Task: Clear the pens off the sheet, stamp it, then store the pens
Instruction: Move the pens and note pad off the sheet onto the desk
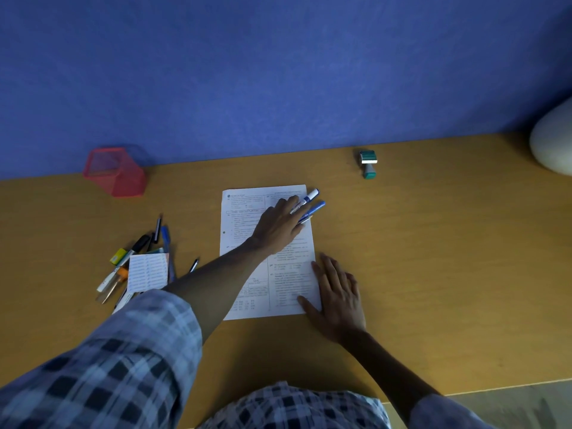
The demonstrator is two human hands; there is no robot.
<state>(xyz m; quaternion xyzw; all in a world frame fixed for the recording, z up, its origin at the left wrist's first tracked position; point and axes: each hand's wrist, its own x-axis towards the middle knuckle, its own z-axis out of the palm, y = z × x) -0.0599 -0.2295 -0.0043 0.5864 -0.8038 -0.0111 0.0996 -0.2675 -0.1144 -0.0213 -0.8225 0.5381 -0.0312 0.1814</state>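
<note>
Your left hand (278, 227) reaches across the sheet (247, 258), its fingers (291, 201) grasping two pens (309, 205) at the top right corner. Your right hand (337, 295) lies flat, fingers released, on the sheet's lower right edge. More pens (139, 252) lie piled left on the table (433, 243); the stamp (368, 164) stands far right, the red holder (116, 171) far left.

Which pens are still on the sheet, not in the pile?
The white marker and blue pen under the left hand at the sheet's top right corner; the others lie piled on the table left of it.
</note>
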